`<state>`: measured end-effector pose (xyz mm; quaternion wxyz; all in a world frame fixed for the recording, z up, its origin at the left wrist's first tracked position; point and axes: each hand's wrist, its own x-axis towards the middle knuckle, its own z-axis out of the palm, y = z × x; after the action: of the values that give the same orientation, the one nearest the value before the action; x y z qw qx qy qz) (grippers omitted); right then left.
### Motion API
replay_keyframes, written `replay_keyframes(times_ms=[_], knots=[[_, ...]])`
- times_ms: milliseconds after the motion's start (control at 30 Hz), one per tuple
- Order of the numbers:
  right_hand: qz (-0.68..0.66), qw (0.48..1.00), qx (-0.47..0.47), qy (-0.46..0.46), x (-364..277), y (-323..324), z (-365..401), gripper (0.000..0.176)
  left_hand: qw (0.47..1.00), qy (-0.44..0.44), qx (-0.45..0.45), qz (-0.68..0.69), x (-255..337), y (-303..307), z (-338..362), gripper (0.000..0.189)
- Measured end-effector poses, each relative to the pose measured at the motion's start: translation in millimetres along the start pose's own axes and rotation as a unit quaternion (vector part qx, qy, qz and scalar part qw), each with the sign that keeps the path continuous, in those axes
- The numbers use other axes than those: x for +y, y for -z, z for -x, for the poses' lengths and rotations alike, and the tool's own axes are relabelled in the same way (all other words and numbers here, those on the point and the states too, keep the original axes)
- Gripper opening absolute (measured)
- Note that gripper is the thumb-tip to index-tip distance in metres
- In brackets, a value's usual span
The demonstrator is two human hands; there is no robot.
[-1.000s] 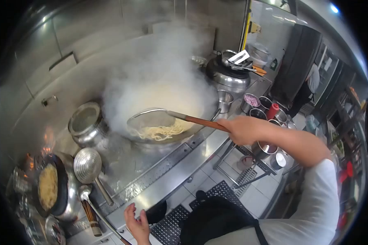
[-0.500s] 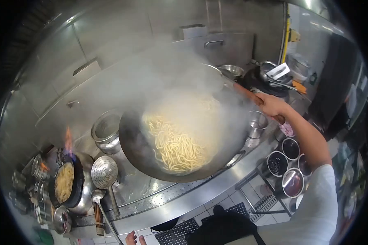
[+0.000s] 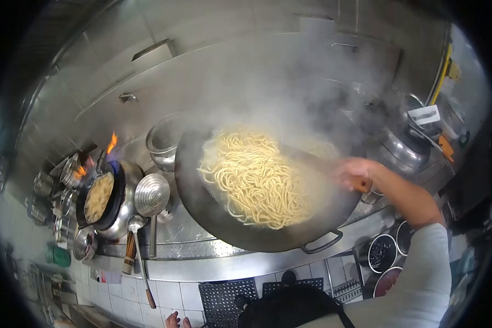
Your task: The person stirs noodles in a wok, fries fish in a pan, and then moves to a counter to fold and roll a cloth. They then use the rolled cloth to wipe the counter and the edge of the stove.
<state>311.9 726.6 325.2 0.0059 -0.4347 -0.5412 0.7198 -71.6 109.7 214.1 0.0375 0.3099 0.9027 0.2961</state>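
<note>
Thick yellow noodles [image 3: 257,180] lie in a large dark wok [image 3: 202,205] at the centre, under rising steam. My right hand [image 3: 355,170] is closed around a wooden handle [image 3: 362,184] that reaches over the wok's right side; steam hides the tool's far part. Low in the view, near the bottom edge, my left hand [image 3: 176,320] shows only its fingertips, apart and holding nothing. It is away from the wok, below a ladle [image 3: 138,224].
A perforated strainer [image 3: 152,195] rests left of the wok. Farther left, a smaller pan [image 3: 116,191] of frying food stands near flames. A lidless pot [image 3: 163,142] sits behind. Black containers [image 3: 381,253] stand at lower right. Steam blurs the back.
The view has shifted. My right hand and the wooden handle have come lower and closer over the wok. More noodles show, and the wok's front handle is now visible. My left hand remains low.
</note>
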Motion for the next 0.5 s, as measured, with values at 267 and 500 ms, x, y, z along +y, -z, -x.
replay_keyframes(times_ms=[267, 500], knots=[[-0.041, 0.998, -0.033, 0.025, -23.2, -78.7, 52.9, 0.03, 0.998, 0.05, -0.005, -0.023, 36.1, 24.7, 17.4, 0.036], [0.064, 0.996, 0.055, 0.007, -40.0, -140.7, 137.2, 0.04, 0.999, -0.014, 0.017, 0.039, 1.5, 10.1, 5.0, 0.037]])
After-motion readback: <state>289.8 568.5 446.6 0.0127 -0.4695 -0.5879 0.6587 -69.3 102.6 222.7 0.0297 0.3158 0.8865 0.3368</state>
